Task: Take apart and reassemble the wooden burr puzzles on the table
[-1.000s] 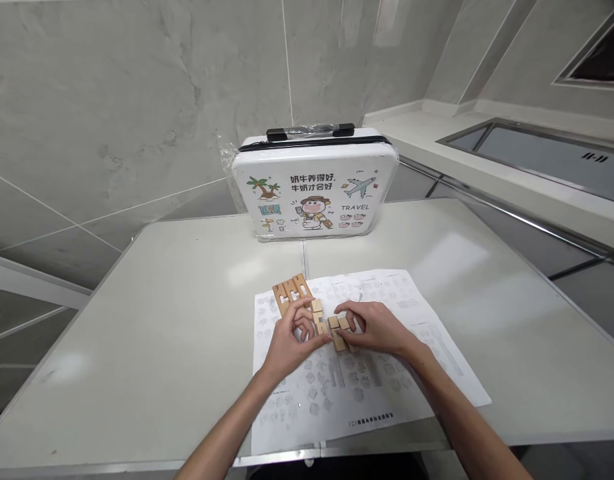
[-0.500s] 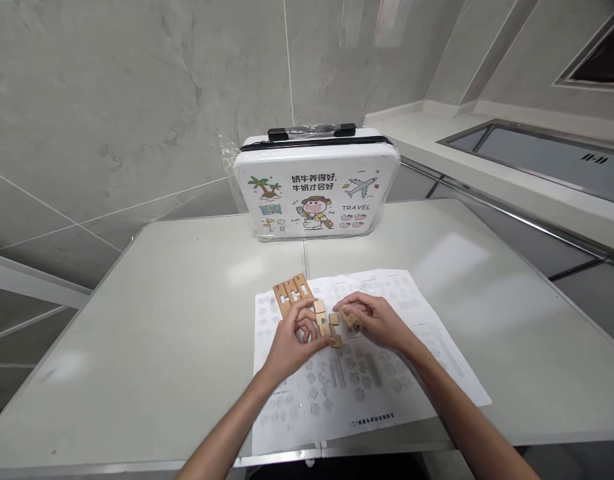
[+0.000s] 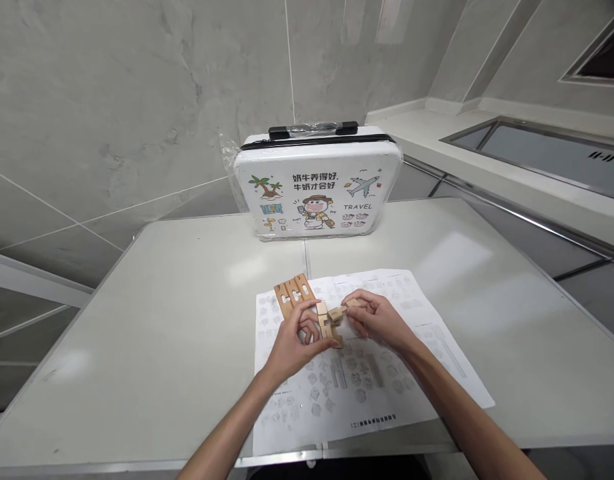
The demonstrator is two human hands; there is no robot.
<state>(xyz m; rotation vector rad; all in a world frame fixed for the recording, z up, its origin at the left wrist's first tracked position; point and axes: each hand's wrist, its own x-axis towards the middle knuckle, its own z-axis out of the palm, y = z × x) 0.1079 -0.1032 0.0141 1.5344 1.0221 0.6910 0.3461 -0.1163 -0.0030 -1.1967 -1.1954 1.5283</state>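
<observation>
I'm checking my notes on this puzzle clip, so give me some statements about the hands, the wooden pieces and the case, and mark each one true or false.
1. The left hand grips a notched wooden block above the printed sheet. True.
2. The right hand lies flat and empty on the table. False: its fingers pinch a small wooden piece close to the block.
3. The white case lies flat on the sheet. False: it stands upright at the table's far edge, off the sheet.
4. A row of wooden bars lies side by side on the sheet, just beyond the left hand. True.
</observation>
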